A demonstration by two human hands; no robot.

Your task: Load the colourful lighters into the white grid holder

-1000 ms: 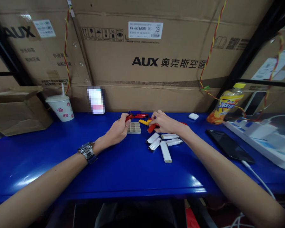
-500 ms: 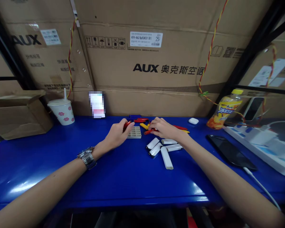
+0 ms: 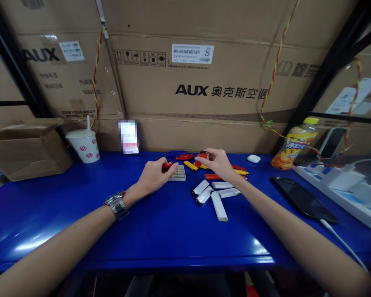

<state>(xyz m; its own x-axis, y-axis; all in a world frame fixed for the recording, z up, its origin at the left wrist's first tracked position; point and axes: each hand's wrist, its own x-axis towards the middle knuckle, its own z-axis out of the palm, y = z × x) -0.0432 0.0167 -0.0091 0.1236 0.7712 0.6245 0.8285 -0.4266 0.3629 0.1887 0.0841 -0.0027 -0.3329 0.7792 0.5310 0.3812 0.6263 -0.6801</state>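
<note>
Hands: left hand grips a red lighter; right hand pinches a second red lighter.
Table: blue table holds white lighters just beside a grey grid tray.
Room: paper cup near AUX cardboard cartons stacked behind.

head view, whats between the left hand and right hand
In the head view, a small grey compartment tray and a yellow plastic piece lie between the left hand and right hand.

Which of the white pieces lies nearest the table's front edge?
The long white piece at the front of the group: it runs front to back, lies nearest the front edge of the blue table, and looks longer than the other four.
</note>
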